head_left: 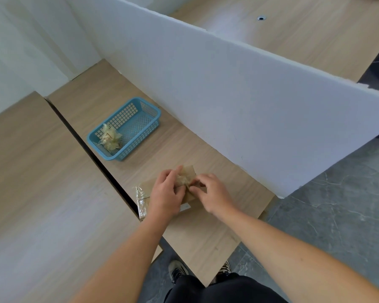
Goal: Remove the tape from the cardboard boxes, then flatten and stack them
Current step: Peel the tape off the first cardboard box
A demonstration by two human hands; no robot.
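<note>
Though partly covered by both hands, easily made out as a small brown cardboard box [189,171], lying low on the light wood desk [195,232], towards its near end and just beside the foot of the white partition board [238,101].

Steadied from the left by the left hand [165,193], palm down over the cardboard, fingers curled, thumb and fingertips pinching a wad of crumpled tape [182,179] raised off the box top. Met from the other side by the right hand [212,193], thumb and forefinger pressed together on the edge of that same wad, remaining fingers curled in loosely; cannot tell whether any cardboard is caught in the pinch as well.

Wrapped at the box's left end in clear tape [141,199], shiny and wrinkled, stuck to the cardboard right beside the dark gap [92,154] separating this desk from a second desk [41,171] on the left.

Farther back on the same desk, well apart from the box: a blue plastic basket [140,136] with latticed walls, set near the partition. Inside, at its near-left end, a yellowish tape ball [109,137].

Below the desk edge: grey marbled floor [337,204], two shoes [177,271], dark trousers.
</note>
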